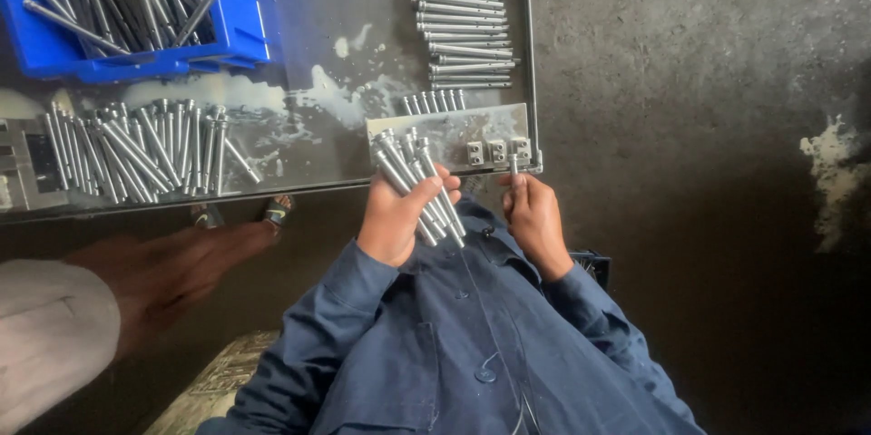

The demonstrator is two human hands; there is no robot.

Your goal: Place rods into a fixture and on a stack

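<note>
My left hand [395, 217] grips a bundle of several long metal pins [413, 176], their heads pointing up toward the table. My right hand [531, 213] pinches a single metal pin [513, 165] upright at the lower edge of a flat metal gauge plate [435, 127], beside three small blocks [497, 152] fixed on that plate. Both arms wear dark blue sleeves.
A metal table [308, 45] carries a blue bin of pins [136, 0], a loose heap of pins [136, 149] at left and a neat row of pins [463, 22] at top right. Another person's arm [136, 281] reaches in at lower left. Dark concrete floor [708, 127] lies right.
</note>
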